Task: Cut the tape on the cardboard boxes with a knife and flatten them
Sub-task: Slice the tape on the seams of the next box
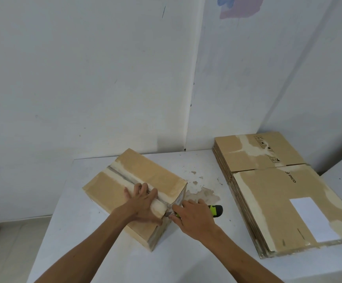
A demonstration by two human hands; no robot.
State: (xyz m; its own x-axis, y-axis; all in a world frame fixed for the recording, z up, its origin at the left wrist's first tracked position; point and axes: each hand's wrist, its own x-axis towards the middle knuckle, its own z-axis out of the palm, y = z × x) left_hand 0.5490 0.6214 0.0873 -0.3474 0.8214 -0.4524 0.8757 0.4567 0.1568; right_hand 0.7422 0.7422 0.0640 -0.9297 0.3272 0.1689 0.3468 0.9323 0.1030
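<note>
A sealed cardboard box (137, 193) sits mid-table, its taped seam (125, 177) on top. The left hand (143, 203) presses flat on it, fingers spread. The right hand (194, 216) grips a green-black utility knife (215, 210) at the box's near-right edge. Flattened boxes (276, 193) stack along the table's (202, 164) right edge

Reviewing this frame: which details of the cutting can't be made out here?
Head view only:
- Knife blade: almost all hidden behind the right hand and the box corner.
- Tape near the cut: covered by the left hand.
- Box's far sides: hidden by the box itself.
- Flattened stack count: edges too fine.
</note>
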